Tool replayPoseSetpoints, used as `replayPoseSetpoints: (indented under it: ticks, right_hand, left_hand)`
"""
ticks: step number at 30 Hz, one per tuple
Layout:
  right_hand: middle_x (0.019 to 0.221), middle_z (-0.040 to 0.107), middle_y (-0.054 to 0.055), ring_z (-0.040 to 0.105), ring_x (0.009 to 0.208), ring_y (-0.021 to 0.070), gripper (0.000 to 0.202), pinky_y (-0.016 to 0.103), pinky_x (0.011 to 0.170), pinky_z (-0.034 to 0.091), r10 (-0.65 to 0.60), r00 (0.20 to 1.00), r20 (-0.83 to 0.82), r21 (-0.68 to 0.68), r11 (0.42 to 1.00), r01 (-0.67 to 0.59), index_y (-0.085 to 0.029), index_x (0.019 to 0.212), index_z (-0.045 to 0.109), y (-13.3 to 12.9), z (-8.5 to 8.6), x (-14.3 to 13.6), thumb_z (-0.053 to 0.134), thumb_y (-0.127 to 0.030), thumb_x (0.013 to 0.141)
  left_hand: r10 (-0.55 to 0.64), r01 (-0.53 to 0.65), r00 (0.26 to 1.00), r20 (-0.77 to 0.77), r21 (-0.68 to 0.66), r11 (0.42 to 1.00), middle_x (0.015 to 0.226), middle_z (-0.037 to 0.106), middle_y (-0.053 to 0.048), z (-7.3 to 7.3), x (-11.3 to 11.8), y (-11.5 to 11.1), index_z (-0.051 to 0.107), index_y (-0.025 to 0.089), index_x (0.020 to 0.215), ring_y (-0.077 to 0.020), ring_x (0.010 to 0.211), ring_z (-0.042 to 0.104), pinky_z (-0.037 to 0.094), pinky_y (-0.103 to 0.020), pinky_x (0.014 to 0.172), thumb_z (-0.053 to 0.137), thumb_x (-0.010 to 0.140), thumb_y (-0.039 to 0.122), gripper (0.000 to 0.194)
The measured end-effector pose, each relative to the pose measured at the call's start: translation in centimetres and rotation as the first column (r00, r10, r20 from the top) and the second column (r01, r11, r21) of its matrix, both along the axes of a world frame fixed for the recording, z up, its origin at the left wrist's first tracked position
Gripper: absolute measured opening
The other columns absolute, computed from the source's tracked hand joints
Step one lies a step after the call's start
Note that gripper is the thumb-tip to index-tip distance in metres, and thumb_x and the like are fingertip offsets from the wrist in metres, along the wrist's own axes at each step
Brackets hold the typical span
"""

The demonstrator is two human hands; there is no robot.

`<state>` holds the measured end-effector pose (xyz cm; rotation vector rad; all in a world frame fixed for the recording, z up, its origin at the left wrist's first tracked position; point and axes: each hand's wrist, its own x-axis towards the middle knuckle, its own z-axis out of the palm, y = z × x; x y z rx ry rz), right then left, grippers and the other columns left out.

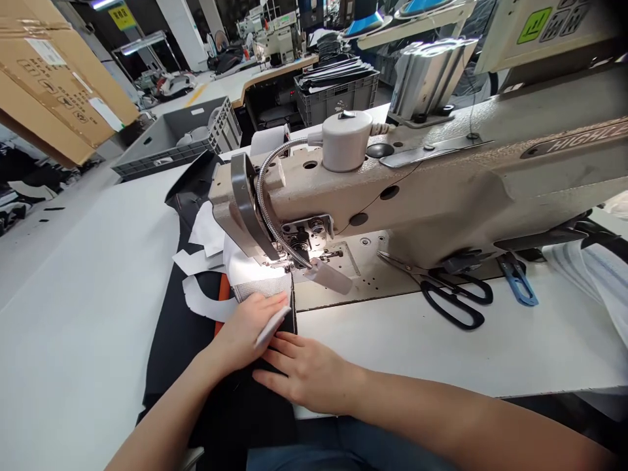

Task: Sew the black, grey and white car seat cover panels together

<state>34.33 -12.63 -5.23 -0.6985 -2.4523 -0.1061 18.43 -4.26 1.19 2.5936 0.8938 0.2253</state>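
Observation:
Black fabric [196,327] with white and grey pieces on it runs under the needle area of a beige sewing machine [441,190]. My left hand [250,327] presses on the fabric just in front of the needle, its fingers close together around a small light-grey piece [273,326]. Below and to the right, my right hand [309,373] lies on the black fabric with its fingers somewhat spread, the fingertips near my left hand. A white curved piece [203,302] lies left of my left hand. The lamp [331,276] partly hides the needle.
Black-handled scissors [449,294] and a blue thread snipper [520,281] lie on the right of the white table [383,347]. Behind stand a grey crate [171,140], a crate of dark pieces [338,101] and a cardboard box [63,78]. White material [583,275] lies at the far right.

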Motion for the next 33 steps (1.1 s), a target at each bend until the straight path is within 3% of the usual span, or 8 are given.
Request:
replayPoseSetpoints:
  ticks: [4,10,15,20,24,26,29,33]
  right_hand:
    - [0.115,0.063,0.009,0.056,0.11,0.0212,0.028,0.037,0.101,0.043,-0.032,0.997,-0.076,-0.043,0.999,0.028,-0.019,0.119,0.059,0.0,-0.5,0.3,0.049,-0.019,0.094]
    - [0.12,0.059,0.012,0.051,0.118,0.0226,0.032,0.042,0.108,0.038,-0.097,0.991,-0.093,-0.161,0.984,0.081,-0.016,0.123,0.057,0.7,-0.2,0.8,0.049,-0.015,0.093]
    - [0.126,0.056,0.015,0.048,0.123,0.0246,0.037,0.05,0.108,0.034,-0.076,0.997,-0.005,-0.197,0.978,0.074,-0.017,0.129,0.053,1.0,0.5,1.5,0.046,-0.014,0.093]
    - [0.124,0.061,0.009,0.051,0.121,0.0229,0.029,0.042,0.105,0.037,0.094,0.994,0.047,-0.036,0.995,-0.093,-0.016,0.118,0.061,0.3,0.5,1.0,0.044,-0.018,0.095]
    - [0.116,0.064,0.023,0.062,0.106,0.0291,0.035,0.047,0.097,0.042,0.009,0.989,0.149,0.049,0.999,-0.016,0.002,0.116,0.06,-0.8,0.5,-3.3,0.043,-0.017,0.092]
    - [0.109,0.064,0.029,0.064,0.098,0.0329,0.036,0.051,0.088,0.045,-0.023,0.98,0.198,0.058,0.998,0.012,0.008,0.111,0.06,-0.9,0.8,-5.3,0.045,-0.016,0.089]
    - [0.091,0.068,0.021,0.064,0.079,0.0251,0.027,0.041,0.073,0.048,0.047,0.989,0.138,0.041,0.998,-0.053,0.002,0.1,0.065,-0.4,1.4,-5.4,0.045,-0.012,0.089]
    - [0.097,0.066,0.009,0.059,0.078,0.0179,0.025,0.034,0.068,0.047,0.016,0.999,-0.035,0.025,1.0,-0.015,-0.012,0.104,0.063,0.4,1.3,-1.6,0.041,-0.015,0.094]
  left_hand:
    - [-0.159,0.174,0.982,-0.107,0.152,0.973,0.129,0.059,-0.014,-1.0,0.3,0.4,0.058,0.009,0.12,-0.02,0.081,0.056,0.052,-0.036,0.076,0.041,0.088,0.015,0.037]
    - [-0.108,0.121,0.991,-0.079,0.182,0.976,0.119,0.062,-0.015,-1.9,1.3,1.7,0.06,0.009,0.112,-0.0221,0.084,0.055,0.05,-0.038,0.075,0.041,0.09,0.019,0.031]
    - [-0.093,0.097,0.995,-0.037,0.131,0.987,0.105,0.065,-0.012,-1.6,2.3,2.4,0.065,0.013,0.095,-0.0246,0.101,0.056,0.047,-0.041,0.088,0.041,0.091,0.018,0.024]
    - [0.204,-0.193,0.968,0.146,-0.087,0.977,0.095,0.068,-0.007,-1.1,1.7,2.3,0.065,0.015,0.098,-0.0211,0.09,0.061,0.05,-0.036,0.083,0.041,0.094,0.032,0.03]
    - [0.406,-0.37,0.909,0.098,-0.259,0.892,0.068,0.063,-0.002,-0.2,1.3,2.3,0.064,0.015,0.075,-0.0186,0.072,0.06,0.051,-0.03,0.068,0.04,0.094,0.045,0.043]
    - [0.325,-0.303,0.943,0.075,-0.214,0.929,0.075,0.066,-0.002,0.0,1.5,2.0,0.065,0.015,0.08,-0.0185,0.076,0.061,0.052,-0.03,0.07,0.039,0.095,0.041,0.04]
    - [0.054,-0.055,0.998,0.012,0.02,0.998,0.109,0.067,-0.008,-0.7,1.4,1.4,0.064,0.017,0.108,-0.0221,0.1,0.059,0.05,-0.037,0.087,0.042,0.093,0.024,0.028]
    - [-0.074,0.115,0.987,-0.144,0.308,0.944,0.129,0.058,-0.014,-2.0,0.5,1.0,0.055,0.014,0.128,-0.0265,0.106,0.057,0.051,-0.044,0.084,0.04,0.089,0.009,0.042]
